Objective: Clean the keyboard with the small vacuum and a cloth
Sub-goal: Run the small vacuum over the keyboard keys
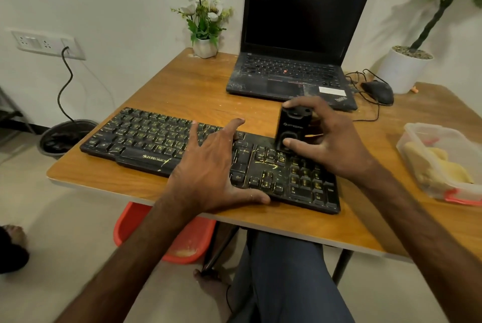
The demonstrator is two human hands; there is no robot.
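On the keyboard [146, 140], left hand [208, 166] rests; right hand [331, 140] grips vacuum [293, 127].

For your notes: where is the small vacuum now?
Head view, right of centre: the right hand holds the vacuum on the right part of the keyboard, near the laptop.

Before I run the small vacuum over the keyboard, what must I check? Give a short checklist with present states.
1. Right hand grips small vacuum: ok.
2. Left hand presses flat on keyboard: ok.
3. Vacuum mouth touching keys: cannot tell.
4. Vacuum switched on: cannot tell.
5. Keys free of dirt: not ok, yellow flecks show.
6. Cloth ready: cannot tell; something yellow lies in the plastic box.
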